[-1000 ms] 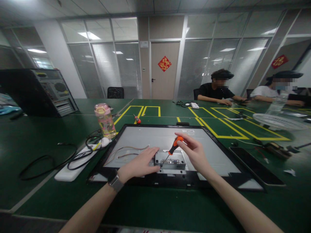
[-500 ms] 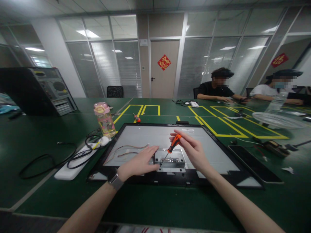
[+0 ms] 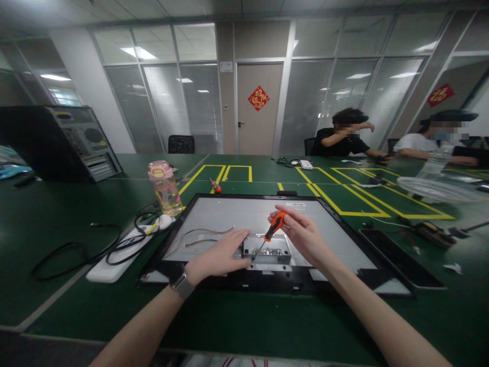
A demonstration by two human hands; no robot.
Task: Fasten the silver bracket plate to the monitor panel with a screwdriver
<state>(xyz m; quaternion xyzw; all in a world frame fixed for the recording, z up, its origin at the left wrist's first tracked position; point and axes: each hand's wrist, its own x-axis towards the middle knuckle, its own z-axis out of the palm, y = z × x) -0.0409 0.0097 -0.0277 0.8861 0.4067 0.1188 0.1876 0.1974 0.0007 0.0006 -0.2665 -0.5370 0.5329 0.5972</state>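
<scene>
- Head view: we sit at a green table (image 3: 248, 318), which bears everything in front of us
- On it lies a wide panel (image 3: 244, 214), grey face up within a black frame
- Our left hand (image 3: 225, 253) rests low over the panel, fingers nearly straight and gripping nothing that we can see, thumb beside the box's left edge
- Our right hand (image 3: 303, 234) pinches the screwdriver's handle between thumb and fingertips
- Near the panel's closer edge sits the metal box (image 3: 280, 259), already in place; we judge the work midway, but cannot tell how many fixings are done or left
- The orange-and-black screwdriver (image 3: 274, 227) slants down, tip at the box's near left corner; turning in or out, we cannot tell
- Thin wires (image 3: 206, 231) trail left of the box, one end apparently unconnected
</scene>
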